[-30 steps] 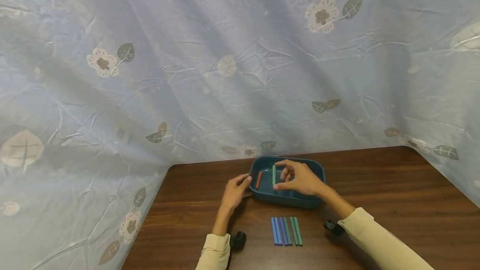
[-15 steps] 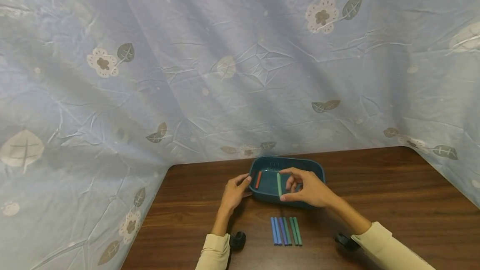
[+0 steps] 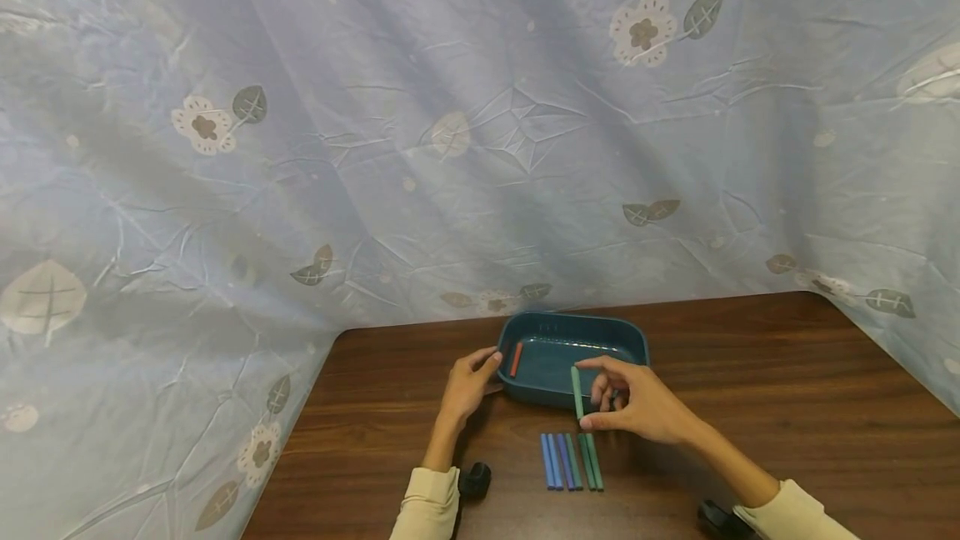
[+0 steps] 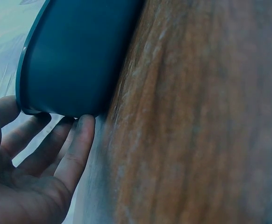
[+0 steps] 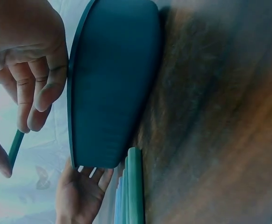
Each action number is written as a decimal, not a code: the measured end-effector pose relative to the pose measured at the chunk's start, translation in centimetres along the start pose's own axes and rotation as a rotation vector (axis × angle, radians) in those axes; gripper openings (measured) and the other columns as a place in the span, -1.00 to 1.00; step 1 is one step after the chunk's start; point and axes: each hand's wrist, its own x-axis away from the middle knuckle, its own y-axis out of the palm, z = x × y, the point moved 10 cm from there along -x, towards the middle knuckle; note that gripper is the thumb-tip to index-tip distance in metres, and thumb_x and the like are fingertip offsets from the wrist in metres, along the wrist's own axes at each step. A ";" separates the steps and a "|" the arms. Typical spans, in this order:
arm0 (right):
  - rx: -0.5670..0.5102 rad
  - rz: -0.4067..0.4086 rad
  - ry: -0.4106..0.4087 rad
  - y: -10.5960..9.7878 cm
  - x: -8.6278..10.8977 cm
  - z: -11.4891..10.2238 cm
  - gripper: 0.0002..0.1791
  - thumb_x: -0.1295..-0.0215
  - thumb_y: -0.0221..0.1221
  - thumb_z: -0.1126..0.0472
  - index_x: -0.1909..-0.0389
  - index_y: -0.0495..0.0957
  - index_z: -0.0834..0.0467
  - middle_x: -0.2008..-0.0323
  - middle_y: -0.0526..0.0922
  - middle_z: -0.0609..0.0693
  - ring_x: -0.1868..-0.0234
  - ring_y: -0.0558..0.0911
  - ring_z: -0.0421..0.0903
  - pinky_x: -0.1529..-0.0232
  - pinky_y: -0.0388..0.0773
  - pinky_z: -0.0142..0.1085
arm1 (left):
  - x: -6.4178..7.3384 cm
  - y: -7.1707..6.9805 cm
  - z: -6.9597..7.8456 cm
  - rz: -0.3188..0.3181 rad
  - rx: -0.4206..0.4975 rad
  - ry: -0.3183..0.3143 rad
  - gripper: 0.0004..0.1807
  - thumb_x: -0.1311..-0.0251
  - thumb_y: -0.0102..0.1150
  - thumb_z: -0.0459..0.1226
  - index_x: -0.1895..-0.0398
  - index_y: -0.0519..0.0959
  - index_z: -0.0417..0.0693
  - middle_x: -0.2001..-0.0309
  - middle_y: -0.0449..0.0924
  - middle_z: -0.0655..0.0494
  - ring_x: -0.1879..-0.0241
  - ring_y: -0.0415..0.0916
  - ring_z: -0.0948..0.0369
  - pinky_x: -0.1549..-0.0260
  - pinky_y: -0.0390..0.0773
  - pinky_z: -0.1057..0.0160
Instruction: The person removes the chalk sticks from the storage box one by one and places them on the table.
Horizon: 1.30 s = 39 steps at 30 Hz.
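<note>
My right hand (image 3: 633,400) pinches a slim green stick (image 3: 577,392), chalk-like, lengthwise between thumb and forefinger. It is held up by the near wall of a dark teal tray (image 3: 540,394); the other fingers curl in loosely. In the right wrist view the green stick (image 5: 16,147) shows partly, behind the fingers. My left hand (image 3: 463,390) holds the tray's left end, thumb at the rim. In the left wrist view its fingertips (image 4: 85,122) touch the tray's outer wall (image 4: 75,60). A red stick (image 3: 516,359) lies inside the tray at the left.
In front of the tray, several blue, violet and green sticks (image 3: 572,462) lie side by side on the brown wooden table (image 3: 375,440). A pale blue flowered cloth (image 3: 420,148) hangs behind the table and at its sides. Black wrist cameras (image 3: 475,482) sit by the sleeves.
My right hand has moved from above the tray's middle towards me and to the right, carrying the green stick. The left hand and the row of sticks have stayed in place.
</note>
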 end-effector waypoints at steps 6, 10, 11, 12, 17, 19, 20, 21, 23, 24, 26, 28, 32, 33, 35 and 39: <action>-0.002 0.003 -0.025 -0.2 1.6 -0.1 -0.22 -0.28 0.54 0.13 -0.46 0.45 0.21 0.25 0.68 -0.03 0.35 0.66 -0.24 0.43 0.66 -0.38 | -0.1 0.0 -0.2 0.007 0.000 -0.007 -0.46 -0.63 0.14 -0.13 -0.46 0.50 -0.32 -0.39 0.54 -0.40 -0.24 0.69 -0.20 -0.08 0.84 -0.02; -0.005 -0.018 -0.021 -0.1 2.5 0.2 -0.23 -0.30 0.53 0.11 -0.46 0.44 0.20 0.25 0.68 0.01 0.35 0.66 -0.25 0.44 0.67 -0.37 | -0.1 -0.1 -0.1 0.014 -0.001 -0.012 -0.46 -0.62 0.15 -0.12 -0.45 0.52 -0.31 -0.37 0.56 -0.39 -0.22 0.71 -0.19 -0.06 0.85 0.00; -0.007 -0.024 -0.019 0.0 2.7 0.4 -0.23 -0.30 0.53 0.11 -0.46 0.44 0.19 0.24 0.68 0.00 0.35 0.66 -0.25 0.44 0.68 -0.37 | -0.1 -0.1 -0.1 0.014 -0.001 -0.012 -0.46 -0.62 0.15 -0.12 -0.45 0.52 -0.31 -0.37 0.57 -0.40 -0.21 0.71 -0.19 -0.06 0.85 0.01; -0.009 -0.030 -0.019 0.2 2.9 0.5 -0.23 -0.31 0.52 0.11 -0.46 0.44 0.19 0.24 0.68 0.01 0.35 0.66 -0.24 0.44 0.68 -0.37 | -0.1 -0.1 -0.1 0.013 0.000 -0.012 -0.46 -0.62 0.15 -0.12 -0.45 0.52 -0.31 -0.37 0.57 -0.39 -0.21 0.71 -0.19 -0.06 0.85 0.01; -0.018 -0.059 -0.029 0.8 3.8 0.7 -0.25 -0.29 0.54 0.11 -0.44 0.47 0.16 0.24 0.70 -0.05 0.35 0.66 -0.19 0.45 0.67 -0.38 | 0.1 0.1 0.2 0.001 0.011 0.000 -0.44 -0.63 0.14 -0.12 -0.46 0.48 -0.36 -0.38 0.54 -0.43 -0.23 0.69 -0.23 -0.09 0.84 -0.05; -0.018 -0.069 -0.038 1.0 4.0 0.8 -0.25 -0.28 0.54 0.10 -0.43 0.48 0.15 0.25 0.71 -0.08 0.34 0.66 -0.17 0.46 0.67 -0.39 | 0.2 0.1 0.4 0.001 0.017 0.002 -0.43 -0.62 0.14 -0.12 -0.46 0.48 -0.37 -0.38 0.53 -0.44 -0.23 0.69 -0.24 -0.09 0.83 -0.07; -0.014 -0.074 -0.039 1.1 4.1 0.8 -0.25 -0.28 0.55 0.10 -0.43 0.48 0.15 0.25 0.71 -0.09 0.33 0.66 -0.16 0.45 0.67 -0.40 | 0.2 0.1 0.4 0.001 0.020 0.001 -0.43 -0.62 0.15 -0.12 -0.46 0.48 -0.37 -0.38 0.53 -0.45 -0.24 0.68 -0.25 -0.10 0.83 -0.07; -0.011 -0.081 -0.036 1.2 4.2 0.9 -0.25 -0.27 0.55 0.09 -0.43 0.49 0.16 0.25 0.71 -0.10 0.33 0.66 -0.16 0.45 0.66 -0.40 | 0.3 0.1 0.4 0.002 0.019 0.001 -0.42 -0.62 0.15 -0.11 -0.46 0.48 -0.37 -0.38 0.53 -0.45 -0.24 0.68 -0.25 -0.10 0.83 -0.08; -0.003 -0.095 -0.020 1.3 4.4 1.1 -0.25 -0.26 0.56 0.07 -0.42 0.50 0.17 0.25 0.72 -0.10 0.33 0.66 -0.17 0.44 0.66 -0.40 | 0.2 0.1 0.4 0.004 0.018 -0.002 -0.42 -0.62 0.16 -0.11 -0.46 0.49 -0.36 -0.38 0.54 -0.44 -0.26 0.66 -0.25 -0.09 0.83 -0.06; 0.001 -0.104 -0.005 1.4 4.4 1.3 -0.24 -0.26 0.56 0.05 -0.41 0.50 0.18 0.25 0.71 -0.11 0.33 0.66 -0.19 0.44 0.66 -0.40 | 0.1 0.1 0.3 0.005 0.015 -0.003 -0.42 -0.62 0.16 -0.10 -0.46 0.49 -0.36 -0.38 0.54 -0.44 -0.26 0.66 -0.25 -0.09 0.84 -0.05; 0.016 -0.122 0.023 1.5 4.5 1.7 -0.23 -0.25 0.56 0.03 -0.41 0.50 0.20 0.26 0.70 -0.11 0.33 0.65 -0.22 0.43 0.66 -0.40 | 0.0 0.0 0.2 0.005 0.015 -0.004 -0.43 -0.62 0.16 -0.11 -0.46 0.49 -0.35 -0.38 0.54 -0.44 -0.28 0.65 -0.25 -0.09 0.84 -0.03; 0.025 -0.140 0.046 1.6 4.5 1.9 -0.21 -0.25 0.56 0.01 -0.40 0.50 0.24 0.26 0.70 -0.11 0.32 0.65 -0.24 0.41 0.66 -0.40 | -0.1 0.0 0.2 0.005 0.016 -0.003 -0.44 -0.62 0.16 -0.12 -0.45 0.50 -0.35 -0.37 0.55 -0.44 -0.28 0.65 -0.25 -0.08 0.84 -0.01; 0.050 -0.169 0.068 1.9 4.5 2.3 -0.18 -0.24 0.56 -0.02 -0.39 0.49 0.30 0.27 0.70 -0.13 0.29 0.65 -0.27 0.35 0.68 -0.40 | -0.1 0.0 0.0 0.006 0.014 -0.007 -0.44 -0.62 0.15 -0.12 -0.46 0.50 -0.33 -0.37 0.55 -0.41 -0.25 0.68 -0.23 -0.07 0.85 0.02; 0.053 -0.176 0.072 2.0 4.5 2.4 -0.18 -0.24 0.56 -0.02 -0.38 0.49 0.31 0.27 0.70 -0.12 0.29 0.65 -0.27 0.33 0.69 -0.40 | -0.1 0.0 0.0 0.006 0.011 -0.010 -0.44 -0.62 0.15 -0.11 -0.46 0.50 -0.33 -0.38 0.55 -0.40 -0.25 0.68 -0.23 -0.07 0.85 0.03; 0.059 -0.189 0.080 2.2 4.5 2.5 -0.16 -0.23 0.56 -0.04 -0.37 0.49 0.33 0.27 0.70 -0.13 0.28 0.66 -0.28 0.31 0.69 -0.40 | -0.1 0.0 -0.1 0.006 0.004 -0.012 -0.44 -0.62 0.15 -0.11 -0.46 0.50 -0.32 -0.39 0.54 -0.40 -0.25 0.68 -0.22 -0.07 0.85 0.03; 0.047 -0.213 0.099 2.4 4.6 2.7 -0.15 -0.22 0.57 -0.04 -0.36 0.49 0.36 0.26 0.69 -0.11 0.29 0.65 -0.30 0.30 0.70 -0.40 | -0.1 0.0 -0.1 0.006 -0.001 -0.008 -0.43 -0.62 0.15 -0.11 -0.46 0.49 -0.34 -0.39 0.53 -0.42 -0.24 0.69 -0.23 -0.06 0.85 0.02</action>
